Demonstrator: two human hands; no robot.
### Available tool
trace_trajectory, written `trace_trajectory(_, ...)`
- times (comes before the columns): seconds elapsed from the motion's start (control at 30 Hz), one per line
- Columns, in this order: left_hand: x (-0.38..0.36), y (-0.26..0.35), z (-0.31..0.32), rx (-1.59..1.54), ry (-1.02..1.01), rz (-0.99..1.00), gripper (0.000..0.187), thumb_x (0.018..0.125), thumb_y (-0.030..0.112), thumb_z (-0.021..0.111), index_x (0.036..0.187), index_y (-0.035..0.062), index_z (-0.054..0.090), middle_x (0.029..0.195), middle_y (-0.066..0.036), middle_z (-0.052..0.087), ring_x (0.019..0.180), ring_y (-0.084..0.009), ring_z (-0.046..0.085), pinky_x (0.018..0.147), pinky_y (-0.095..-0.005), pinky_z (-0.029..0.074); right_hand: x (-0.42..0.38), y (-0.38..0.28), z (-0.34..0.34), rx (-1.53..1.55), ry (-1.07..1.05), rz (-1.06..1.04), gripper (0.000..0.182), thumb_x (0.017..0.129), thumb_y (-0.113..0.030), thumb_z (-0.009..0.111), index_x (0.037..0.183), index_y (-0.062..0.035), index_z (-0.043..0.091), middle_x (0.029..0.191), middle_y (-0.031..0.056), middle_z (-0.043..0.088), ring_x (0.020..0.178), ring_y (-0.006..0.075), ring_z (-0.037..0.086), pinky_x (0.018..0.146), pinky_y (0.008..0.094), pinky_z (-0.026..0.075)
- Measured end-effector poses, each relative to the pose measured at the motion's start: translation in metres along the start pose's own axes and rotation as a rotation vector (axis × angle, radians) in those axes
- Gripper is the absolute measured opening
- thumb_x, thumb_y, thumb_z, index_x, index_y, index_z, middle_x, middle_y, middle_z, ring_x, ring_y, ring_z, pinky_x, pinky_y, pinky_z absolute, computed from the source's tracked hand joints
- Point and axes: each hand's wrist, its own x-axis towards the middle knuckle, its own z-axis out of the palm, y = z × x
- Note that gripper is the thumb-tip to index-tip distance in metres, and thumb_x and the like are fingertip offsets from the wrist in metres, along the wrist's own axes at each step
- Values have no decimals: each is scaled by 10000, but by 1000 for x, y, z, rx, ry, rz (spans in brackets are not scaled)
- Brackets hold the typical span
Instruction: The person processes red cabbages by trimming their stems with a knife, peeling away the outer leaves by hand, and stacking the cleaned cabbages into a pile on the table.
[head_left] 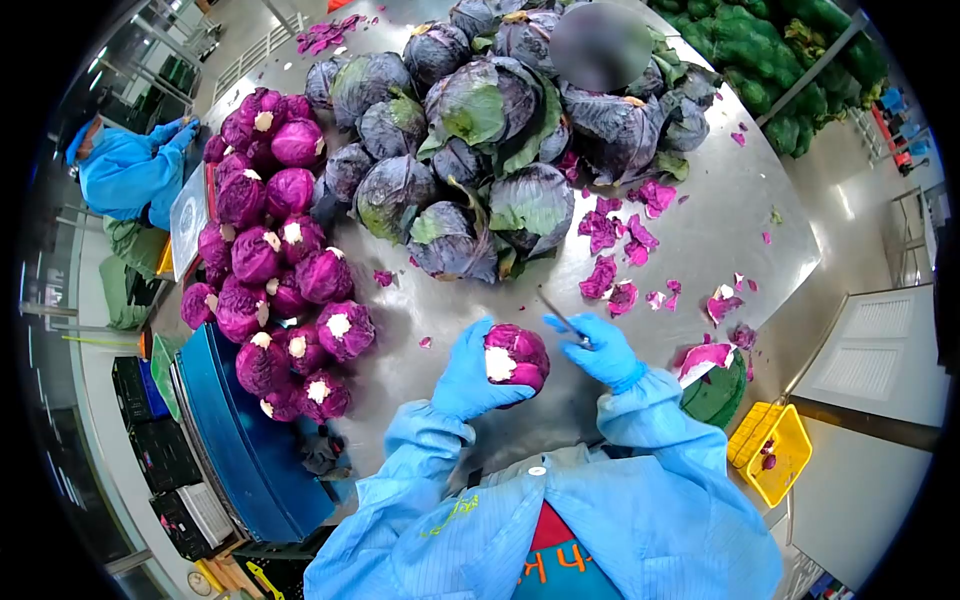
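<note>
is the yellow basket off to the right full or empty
Nearly empty: the yellow basket shows mostly bare inside, with just a little purple scrap in it.

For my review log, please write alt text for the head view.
Gloved hands over a metal table: the left holds a trimmed purple cabbage, the right a knife. Peeled cabbages lie left, leafy ones ahead.
</note>
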Motion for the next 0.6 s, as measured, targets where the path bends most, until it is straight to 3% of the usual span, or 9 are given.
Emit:
trace_trajectory(0.03,0,5,-1,13,-6,18,1119,482,423,918,1351,-22,372,1256,-199,462,1173,-316,497,1025,-398,407,12,-9,2,-25,-43,-136,291,836,-103,674,1125,-73,655,909,29,606,761,140,539,719,280,455)
trace_trajectory(0.13,10,27,-9,-28,-119,137,1010,472,386,914,1289,9,456,1195,-176,520,1121,-319,532,974,-397,440,39,-4,0,34,-357,-261,275,826,-204,721,1058,-68,665,910,68,599,833,186,587,769,321,470)
trace_trajectory(0.23,11,26,-7,-16,-140,138,917,474,384,899,1223,27,510,1153,-163,554,1086,-334,545,950,-398,444,48,2,-10,165,-550,-56,280,785,-235,767,979,-64,660,906,75,596,837,197,590,771,330,473)
trace_trajectory(0.27,10,24,-6,9,-127,150,922,475,401,896,1224,26,509,1173,-167,546,1096,-339,536,962,-403,433,50,6,-11,121,-594,-51,368,736,-277,809,989,-67,643,917,83,603,854,209,595,778,341,477)
trace_trajectory(0.4,7,13,-2,115,-104,231,947,478,459,886,1227,24,502,1242,-180,512,1150,-354,490,1010,-424,384,51,-6,-11,24,-640,27,499,693,-337,836,1046,-69,608,942,84,618,877,221,600,787,336,481)
trace_trajectory(0.5,9,5,-1,134,-128,275,976,476,480,884,1242,24,490,1287,-186,484,1193,-361,454,1034,-436,356,53,-4,-12,-25,-691,76,459,706,-338,827,1008,-66,613,924,80,610,861,216,594,774,329,475)
trace_trajectory(0.6,13,7,-3,125,-161,234,982,480,479,886,1251,25,482,1305,-190,473,1200,-362,448,1039,-437,350,49,5,-10,32,-607,-11,408,725,-333,813,942,-63,597,862,67,579,800,198,559,712,330,452)
